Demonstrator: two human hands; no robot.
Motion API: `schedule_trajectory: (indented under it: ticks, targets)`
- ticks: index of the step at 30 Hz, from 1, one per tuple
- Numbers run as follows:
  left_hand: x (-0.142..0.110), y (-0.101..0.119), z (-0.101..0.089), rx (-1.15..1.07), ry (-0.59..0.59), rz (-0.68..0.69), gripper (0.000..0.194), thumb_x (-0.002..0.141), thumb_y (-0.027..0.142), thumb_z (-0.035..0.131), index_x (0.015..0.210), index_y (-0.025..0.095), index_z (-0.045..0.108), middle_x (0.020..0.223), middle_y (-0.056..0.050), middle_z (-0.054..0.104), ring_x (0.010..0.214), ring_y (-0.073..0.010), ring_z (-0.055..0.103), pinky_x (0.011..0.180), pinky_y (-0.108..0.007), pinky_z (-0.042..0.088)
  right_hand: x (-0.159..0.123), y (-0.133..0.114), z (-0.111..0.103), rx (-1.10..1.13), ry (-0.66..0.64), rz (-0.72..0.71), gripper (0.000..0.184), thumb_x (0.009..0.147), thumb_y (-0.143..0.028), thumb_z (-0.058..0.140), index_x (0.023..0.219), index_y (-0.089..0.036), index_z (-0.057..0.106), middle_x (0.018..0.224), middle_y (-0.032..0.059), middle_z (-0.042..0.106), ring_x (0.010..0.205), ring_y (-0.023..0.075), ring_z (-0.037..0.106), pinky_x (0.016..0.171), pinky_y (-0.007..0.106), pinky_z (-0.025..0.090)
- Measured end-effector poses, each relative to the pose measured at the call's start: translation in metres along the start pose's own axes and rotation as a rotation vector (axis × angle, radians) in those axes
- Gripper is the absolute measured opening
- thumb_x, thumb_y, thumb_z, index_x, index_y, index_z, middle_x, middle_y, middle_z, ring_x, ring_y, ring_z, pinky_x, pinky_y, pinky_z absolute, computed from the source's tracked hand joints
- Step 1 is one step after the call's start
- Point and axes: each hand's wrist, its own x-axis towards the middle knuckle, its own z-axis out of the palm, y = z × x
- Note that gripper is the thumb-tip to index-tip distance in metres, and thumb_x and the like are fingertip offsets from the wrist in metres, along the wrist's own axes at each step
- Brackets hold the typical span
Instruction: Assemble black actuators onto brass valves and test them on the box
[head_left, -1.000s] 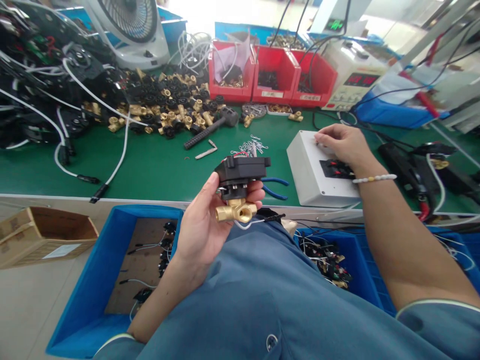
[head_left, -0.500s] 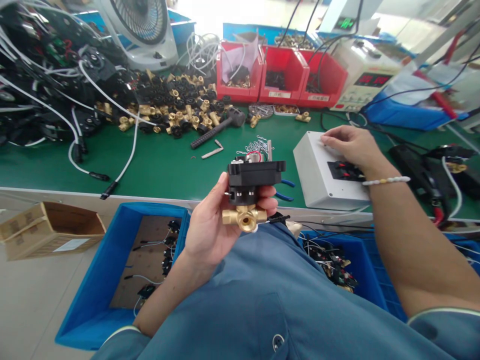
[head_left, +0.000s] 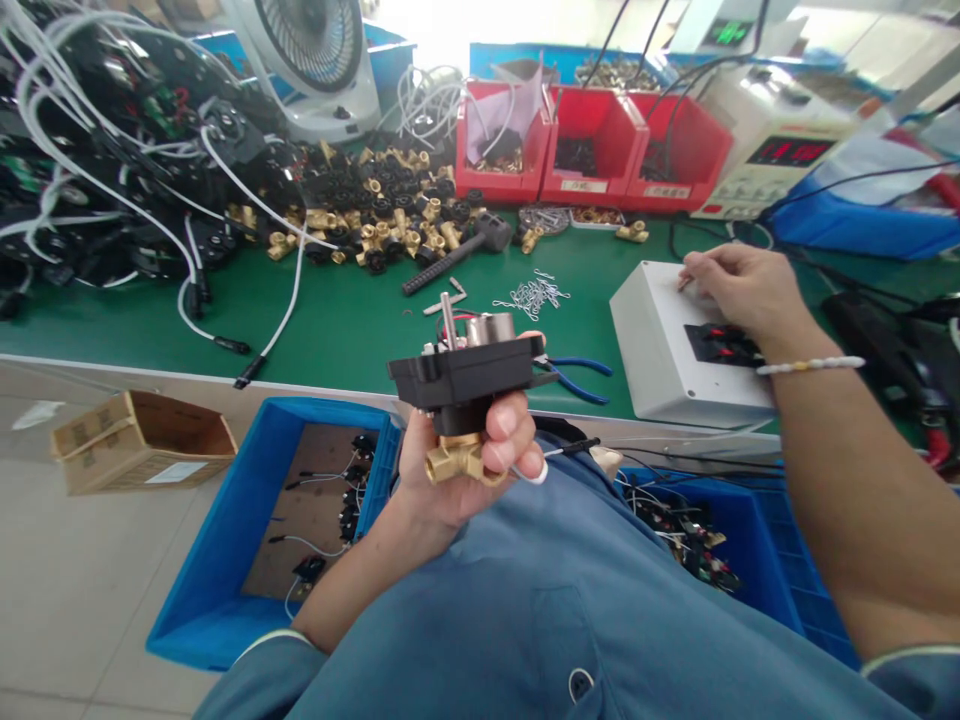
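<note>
Valve [head_left: 469, 378], black-topped brass, may slip if our curled left grip [head_left: 448, 492] loosens; right grip [head_left: 754, 292] pinches, apparently, a brownish knob [head_left: 683, 284].

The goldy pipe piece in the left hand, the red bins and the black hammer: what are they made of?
Pipe piece: probably brass, with a yellow metallic shine.
Red bins: they look like smooth plastic, slightly glossy, with thin walls.
Black hammer: dull head, perhaps rubber; the textured handle could be plastic or coated metal.
</note>
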Motion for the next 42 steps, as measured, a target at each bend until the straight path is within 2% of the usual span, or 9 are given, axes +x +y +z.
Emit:
schedule_trajectory:
  ticks: [6,10,15,20,24,27,30,37,42]
  targets:
    - [0.001,-0.002,-0.006,0.002,0.001,0.020,0.060,0.096,0.063,0.045,0.148,0.034,0.047,0.052,0.008,0.034,0.036,-0.0092,0.020,0.049,-0.028,0.039,0.012,0.011,0.004,0.003,0.016,-0.020,0.068,0.097,-0.069,0.047,0.076,-0.011,0.074,0.063,0.0073,0.059,0.055,0.0093,0.047,0.060,0.028,0.035]
    - [0.002,-0.002,-0.008,-0.031,-0.036,0.029,0.059,0.095,0.063,0.049,0.147,0.035,0.049,0.051,0.008,0.037,0.035,-0.0084,0.023,0.049,-0.028,0.043,0.014,0.013,0.005,0.011,0.017,-0.041,0.080,0.092,-0.081,0.040,0.074,-0.011,0.074,0.064,0.0088,0.060,0.054,0.0081,0.046,0.060,0.027,0.036]
    - [0.002,-0.002,-0.007,-0.008,0.028,0.031,0.061,0.093,0.068,0.049,0.144,0.034,0.052,0.049,0.008,0.037,0.033,-0.0087,0.024,0.048,-0.029,0.044,0.014,0.014,0.005,0.005,0.023,-0.044,0.085,0.088,-0.086,0.037,0.075,-0.011,0.075,0.067,0.0110,0.062,0.054,0.0091,0.047,0.059,0.027,0.036]
    - [0.001,-0.004,-0.009,-0.019,0.018,0.030,0.057,0.094,0.065,0.050,0.140,0.032,0.056,0.050,0.008,0.038,0.032,-0.0077,0.026,0.048,-0.028,0.045,0.015,0.013,0.006,-0.008,0.026,-0.022,0.079,0.093,-0.078,0.039,0.075,-0.010,0.075,0.068,0.0118,0.063,0.055,0.0096,0.049,0.060,0.027,0.036]
    - [0.002,-0.004,-0.010,-0.099,-0.087,0.045,0.052,0.093,0.056,0.058,0.139,0.030,0.057,0.051,0.009,0.040,0.034,-0.0061,0.027,0.047,-0.024,0.048,0.010,0.007,0.004,-0.021,0.011,-0.011,0.068,0.102,-0.063,0.042,0.077,-0.009,0.074,0.067,0.0092,0.062,0.056,0.0083,0.049,0.060,0.025,0.036]
    - [0.002,-0.002,-0.006,-0.158,-0.143,0.041,0.051,0.095,0.051,0.059,0.140,0.028,0.056,0.050,0.009,0.042,0.034,-0.0057,0.030,0.046,-0.021,0.048,0.004,0.001,0.001,-0.030,-0.027,-0.005,0.043,0.100,-0.043,0.057,0.083,-0.009,0.075,0.069,0.0066,0.064,0.058,0.0071,0.048,0.060,0.023,0.036]
    - [0.002,-0.001,-0.001,-0.191,-0.133,0.026,0.049,0.097,0.048,0.055,0.142,0.027,0.056,0.051,0.007,0.049,0.037,-0.0069,0.040,0.046,-0.019,0.049,0.001,-0.005,0.000,-0.045,-0.052,0.003,0.016,0.085,-0.025,0.076,0.092,-0.011,0.076,0.078,0.0050,0.068,0.060,0.0068,0.048,0.060,0.022,0.035]
    - [0.004,-0.004,-0.001,-0.172,-0.205,0.008,0.059,0.082,0.030,0.067,0.140,0.026,0.057,0.060,0.003,0.064,0.044,-0.0091,0.053,0.055,-0.022,0.055,0.002,-0.013,0.002,-0.062,-0.020,0.034,0.007,0.086,-0.017,0.072,0.088,-0.010,0.075,0.074,0.0043,0.067,0.057,0.0057,0.044,0.060,0.024,0.032]
    - [0.005,-0.005,-0.004,-0.022,-0.149,0.007,0.065,0.077,0.049,0.072,0.136,0.025,0.060,0.058,0.004,0.059,0.044,-0.0096,0.048,0.052,-0.023,0.047,-0.006,-0.019,0.000,-0.013,-0.014,0.053,0.012,0.093,-0.015,0.065,0.088,-0.010,0.074,0.078,0.0053,0.069,0.059,0.0060,0.045,0.063,0.024,0.035]
